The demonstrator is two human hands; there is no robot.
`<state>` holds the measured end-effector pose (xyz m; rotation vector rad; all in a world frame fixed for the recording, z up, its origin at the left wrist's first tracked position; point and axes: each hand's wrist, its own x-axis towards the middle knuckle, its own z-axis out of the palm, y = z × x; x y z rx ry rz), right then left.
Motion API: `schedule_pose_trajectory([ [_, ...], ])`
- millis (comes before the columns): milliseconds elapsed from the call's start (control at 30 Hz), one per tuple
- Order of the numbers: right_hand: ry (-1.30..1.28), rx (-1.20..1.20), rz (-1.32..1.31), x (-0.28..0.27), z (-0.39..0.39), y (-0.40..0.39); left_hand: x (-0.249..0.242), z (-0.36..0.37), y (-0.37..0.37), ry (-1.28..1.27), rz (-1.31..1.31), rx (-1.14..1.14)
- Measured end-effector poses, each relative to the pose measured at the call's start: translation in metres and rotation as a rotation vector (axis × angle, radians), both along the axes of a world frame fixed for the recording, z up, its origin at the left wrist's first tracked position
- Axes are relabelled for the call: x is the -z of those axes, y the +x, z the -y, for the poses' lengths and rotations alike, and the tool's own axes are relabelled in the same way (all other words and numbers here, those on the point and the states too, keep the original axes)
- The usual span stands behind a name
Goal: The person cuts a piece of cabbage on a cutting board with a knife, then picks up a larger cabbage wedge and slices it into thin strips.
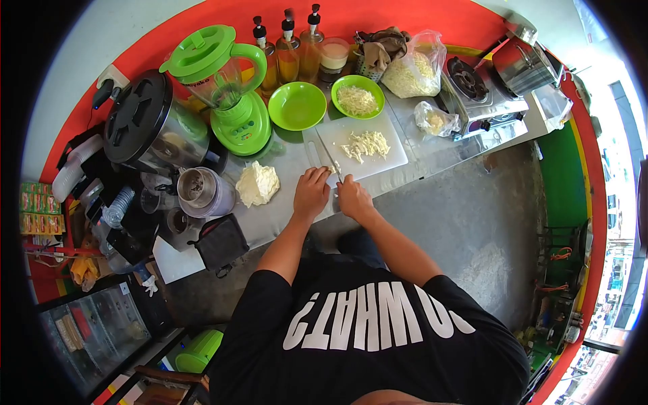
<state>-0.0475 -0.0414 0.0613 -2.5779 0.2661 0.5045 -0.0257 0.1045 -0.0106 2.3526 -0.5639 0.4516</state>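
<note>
My right hand [355, 198] is closed round the handle of a knife [330, 152], whose blade points away over the left part of a white cutting board [395, 152]. My left hand [312, 192] is at the board's near left edge, fingers bent together; what they hold, if anything, is too small to tell. Small pale pieces lie beside the blade. Shredded pale food [365, 146] is heaped at the middle of the board. Behind it stands a green bowl [343, 110] with more shreds, and left of that another green bowl [297, 106] with nothing visible inside.
A pale leafy lump [257, 183] lies left of my hands. Farther left stand a green blender [241, 125], a metal container [197, 187] and a black pouch [221, 243]. At the right are filled plastic bags [415, 73] and a gas stove [480, 101]. Pump bottles [287, 54] line the back.
</note>
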Motion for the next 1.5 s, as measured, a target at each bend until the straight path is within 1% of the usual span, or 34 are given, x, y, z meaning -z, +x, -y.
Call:
schedule_pose_trajectory([
  [67,-0.005,-0.014,-0.002,-0.001,-0.002,-0.001,-0.003,-0.002,0.000,-0.001,-0.014,0.001],
  [167,0.015,0.010,0.006,0.009,-0.003,-0.023,-0.004,-0.001,0.000,-0.026,-0.010,0.004],
  [233,0.002,0.062,-0.052,0.010,-0.006,-0.030,-0.001,-0.001,0.001,0.019,0.009,-0.002],
  [433,0.005,-0.006,0.042,0.006,-0.006,-0.004,-0.001,0.001,0.000,-0.021,0.018,-0.031],
  [667,-0.036,0.027,-0.063,0.006,-0.005,-0.026,0.000,0.000,0.000,-0.027,0.017,-0.024],
  [833,-0.010,-0.038,0.005,0.004,-0.002,-0.001,-0.005,0.000,-0.001,-0.032,0.004,-0.017],
  [933,-0.009,-0.042,-0.013,0.003,-0.002,-0.008,-0.007,0.001,-0.003,-0.064,-0.049,-0.044],
  [1033,-0.038,-0.006,-0.048,0.011,-0.005,-0.024,-0.006,0.001,-0.001,-0.063,-0.016,-0.056],
  [1167,-0.003,0.012,-0.033,0.015,-0.003,-0.011,-0.003,0.002,-0.003,-0.083,-0.004,-0.055],
  [1233,0.004,-0.065,0.020,0.013,-0.001,-0.004,-0.004,0.001,-0.002,-0.083,-0.010,-0.046],
  [1267,0.007,-0.061,0.024,0.011,-0.002,-0.005,-0.004,0.001,-0.001,-0.081,-0.007,-0.042],
  [1333,0.002,-0.031,-0.010,0.004,-0.004,-0.014,-0.003,0.001,-0.001,-0.079,-0.011,-0.045],
  [1400,0.001,-0.016,-0.029,0.008,-0.005,-0.028,-0.003,0.001,-0.002,-0.086,-0.007,-0.043],
  [1500,-0.004,-0.007,-0.044,0.012,-0.003,-0.027,-0.005,0.002,-0.002,-0.094,0.006,-0.050],
])
